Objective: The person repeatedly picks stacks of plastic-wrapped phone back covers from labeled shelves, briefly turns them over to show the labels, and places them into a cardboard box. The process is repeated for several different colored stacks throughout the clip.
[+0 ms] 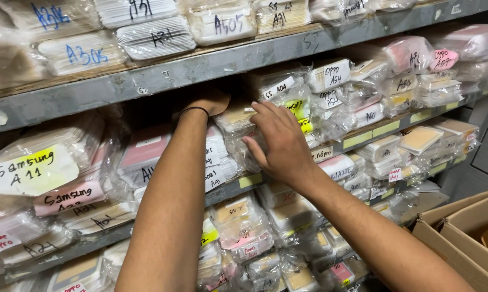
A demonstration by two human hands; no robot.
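Reaching into the shelf (146,81), we are pressing our right hand (279,143) flat and unclenched on a plastic packet (238,121). We cannot tell our left hand's (208,103) grip; we should be sliding packets gently.

Clear plastic-wrapped tan packet (238,116) sits flat atop a shelf stack.

Even indoor light, fairly sharp view

Glare glints off plastic wrappers at centre right; deep shadow sits under the upper shelf; frame edges soften slightly.
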